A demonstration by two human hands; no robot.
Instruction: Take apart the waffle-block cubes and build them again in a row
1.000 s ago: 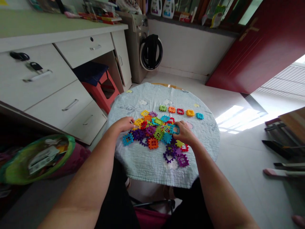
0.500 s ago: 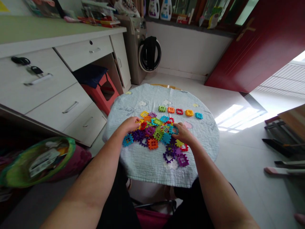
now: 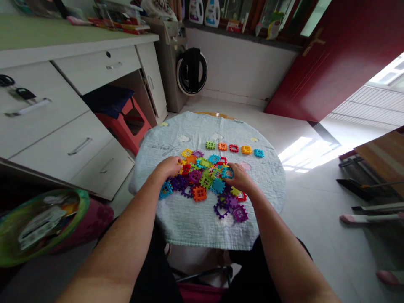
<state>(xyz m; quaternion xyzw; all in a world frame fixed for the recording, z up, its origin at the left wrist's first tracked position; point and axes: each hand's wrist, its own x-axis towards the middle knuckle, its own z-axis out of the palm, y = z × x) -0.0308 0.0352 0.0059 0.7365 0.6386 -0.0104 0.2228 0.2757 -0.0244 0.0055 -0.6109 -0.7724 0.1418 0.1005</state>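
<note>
A heap of coloured plastic waffle tiles (image 3: 205, 179) lies on a small round table covered with a pale blue cloth (image 3: 195, 219). My left hand (image 3: 168, 166) rests at the heap's left edge, fingers curled on a yellow tile. My right hand (image 3: 239, 177) sits at the heap's right side and pinches a light blue tile (image 3: 228, 172). Beyond the heap, a row of single tiles (image 3: 233, 148) runs green, orange, red, yellow and blue. Purple tiles (image 3: 235, 208) lie nearest me.
A white desk with drawers (image 3: 63, 122) stands at the left, a red stool (image 3: 129, 124) under it. A washing machine (image 3: 186, 71) is behind, a dark red door (image 3: 341, 59) at the right. A green-rimmed bag (image 3: 41, 219) lies on the floor at left.
Both hands stay at the heap. The left hand has crept slightly inward onto the yellow tile; the right hand still pinches the light blue tile. The view has shifted a little.
</note>
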